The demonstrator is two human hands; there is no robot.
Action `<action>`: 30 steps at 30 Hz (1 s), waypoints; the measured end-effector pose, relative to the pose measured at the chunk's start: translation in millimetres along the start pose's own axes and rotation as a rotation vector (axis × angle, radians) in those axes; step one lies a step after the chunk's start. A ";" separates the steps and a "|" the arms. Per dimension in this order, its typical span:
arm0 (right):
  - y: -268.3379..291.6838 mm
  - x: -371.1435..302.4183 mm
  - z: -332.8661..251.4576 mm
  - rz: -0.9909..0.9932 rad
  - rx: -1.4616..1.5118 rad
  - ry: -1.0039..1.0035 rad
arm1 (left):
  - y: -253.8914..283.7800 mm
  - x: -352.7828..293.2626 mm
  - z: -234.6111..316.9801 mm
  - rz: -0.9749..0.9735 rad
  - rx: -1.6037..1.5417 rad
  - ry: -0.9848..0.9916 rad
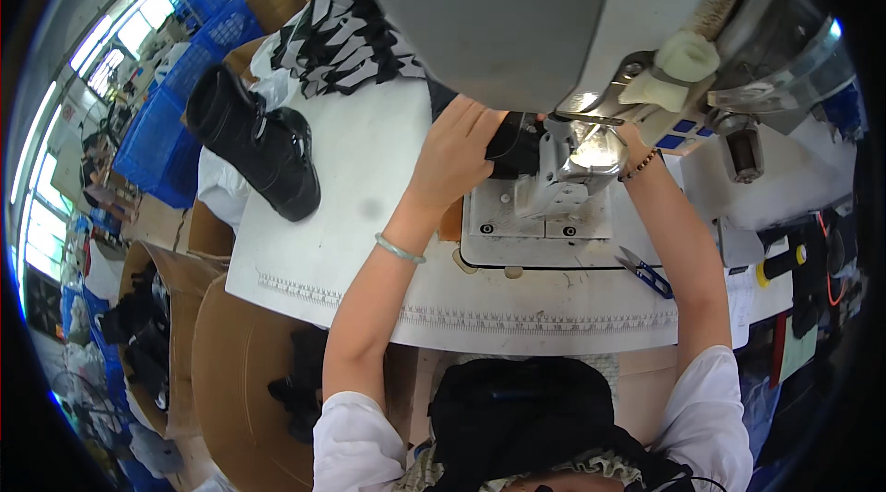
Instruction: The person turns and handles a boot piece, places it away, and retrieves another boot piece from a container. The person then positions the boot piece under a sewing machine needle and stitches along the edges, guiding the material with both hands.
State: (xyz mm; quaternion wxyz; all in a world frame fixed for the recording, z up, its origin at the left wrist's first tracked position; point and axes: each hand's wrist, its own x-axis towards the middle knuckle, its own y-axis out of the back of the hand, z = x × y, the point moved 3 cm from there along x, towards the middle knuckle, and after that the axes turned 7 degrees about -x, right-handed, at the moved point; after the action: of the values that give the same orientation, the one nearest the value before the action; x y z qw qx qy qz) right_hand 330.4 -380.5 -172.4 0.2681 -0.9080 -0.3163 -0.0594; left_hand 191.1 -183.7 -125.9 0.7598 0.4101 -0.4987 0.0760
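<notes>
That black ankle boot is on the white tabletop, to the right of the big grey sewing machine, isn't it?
Not quite: the head view shows the black ankle boot on the white tabletop, but to the left of the big grey sewing machine.

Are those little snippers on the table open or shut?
Open: on the thread snips, the two blade tips stand apart.

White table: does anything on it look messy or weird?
A bit, maybe: the blue-handled snips lie loose beside the right forearm, blades apart, which looks slightly unsafe. A faint grey smudge marks the white table. Nothing looks spilled.
</notes>
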 end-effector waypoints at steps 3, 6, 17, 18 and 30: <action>16.5 -9.8 -13.1 -0.016 0.321 0.118 | 3.6 7.4 7.5 0.018 -0.020 -0.027; 14.9 -11.6 -20.7 -0.045 0.504 0.131 | 4.9 12.9 8.5 0.019 -0.032 -0.059; -66.6 -60.5 -40.3 0.361 -0.071 -0.138 | 8.7 9.7 47.4 -0.071 -0.055 -0.204; -68.6 -59.7 -42.4 0.317 -0.057 -0.093 | 10.4 9.5 52.2 -0.061 -0.060 -0.237; -75.0 -66.3 -31.9 0.665 -0.025 -0.182 | 14.1 1.9 69.7 -0.081 -0.096 -0.172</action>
State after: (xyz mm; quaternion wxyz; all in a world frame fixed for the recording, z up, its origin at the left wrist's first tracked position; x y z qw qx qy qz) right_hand 234.4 -384.0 -130.0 0.2321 -0.9663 -0.0251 0.1086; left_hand 136.2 -223.7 -105.0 0.7353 0.3983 -0.5481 -0.0142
